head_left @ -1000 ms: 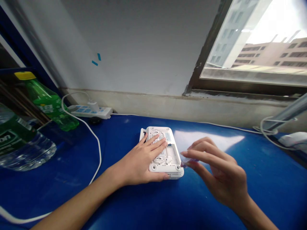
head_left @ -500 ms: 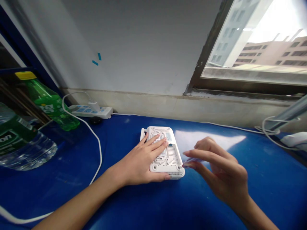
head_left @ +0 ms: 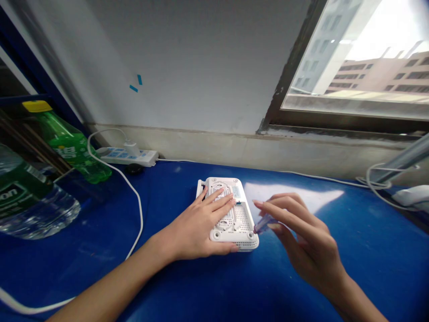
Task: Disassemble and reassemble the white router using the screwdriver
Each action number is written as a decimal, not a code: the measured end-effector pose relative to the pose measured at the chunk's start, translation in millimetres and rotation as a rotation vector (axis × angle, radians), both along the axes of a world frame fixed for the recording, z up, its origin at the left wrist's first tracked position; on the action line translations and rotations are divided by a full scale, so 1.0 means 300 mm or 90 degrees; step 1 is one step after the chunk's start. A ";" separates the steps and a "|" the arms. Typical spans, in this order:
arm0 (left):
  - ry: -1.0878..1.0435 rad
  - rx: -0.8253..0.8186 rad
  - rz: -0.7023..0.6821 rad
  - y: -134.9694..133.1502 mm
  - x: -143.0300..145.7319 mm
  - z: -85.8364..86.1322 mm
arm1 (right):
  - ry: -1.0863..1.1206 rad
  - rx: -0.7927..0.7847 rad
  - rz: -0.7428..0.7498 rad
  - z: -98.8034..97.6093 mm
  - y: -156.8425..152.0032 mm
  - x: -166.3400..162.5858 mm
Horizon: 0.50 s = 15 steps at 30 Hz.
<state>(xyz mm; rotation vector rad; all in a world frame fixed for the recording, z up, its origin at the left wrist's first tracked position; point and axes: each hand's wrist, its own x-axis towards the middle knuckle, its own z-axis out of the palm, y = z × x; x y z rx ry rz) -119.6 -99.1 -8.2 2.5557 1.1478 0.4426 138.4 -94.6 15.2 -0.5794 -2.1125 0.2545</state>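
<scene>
A white router (head_left: 247, 219) lies on the blue tabletop with its vented underside up and a folded antenna (head_left: 199, 188) along its left edge. My left hand (head_left: 201, 223) rests flat across it, fingers stretched out and spread, pressing on the vented panel. Between thumb and fingers, my right hand (head_left: 308, 237) pinches a small translucent purplish piece (head_left: 264, 222). That piece's tip is at the router's near right corner, by a round screw recess; whether it touches the case I cannot tell. Its exact kind does not show.
To the left stand a green soda bottle (head_left: 72, 147) and a large water bottle (head_left: 33, 201). A power strip (head_left: 144, 156) with a plugged-in charger lies by the wall. Its white cable (head_left: 139, 205) runs down the table's left side. More cable (head_left: 370, 179) coils at right.
My right hand has shifted slightly left and its fingers have rearranged, showing more of the purplish piece. The left hand and router stay put.
</scene>
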 end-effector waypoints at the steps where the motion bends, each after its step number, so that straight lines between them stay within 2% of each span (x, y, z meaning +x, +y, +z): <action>1: -0.002 0.001 -0.001 0.001 0.000 -0.001 | -0.004 -0.013 0.013 -0.003 -0.002 -0.003; 5: 0.006 -0.007 0.002 0.000 0.002 0.003 | 0.008 -0.035 0.046 0.004 -0.010 -0.009; 10: 0.027 -0.019 0.009 -0.001 0.004 0.013 | 0.009 0.011 -0.001 0.017 0.001 0.004; 15: 0.027 -0.015 0.005 0.001 0.001 0.006 | -0.019 -0.041 0.029 0.010 -0.001 0.001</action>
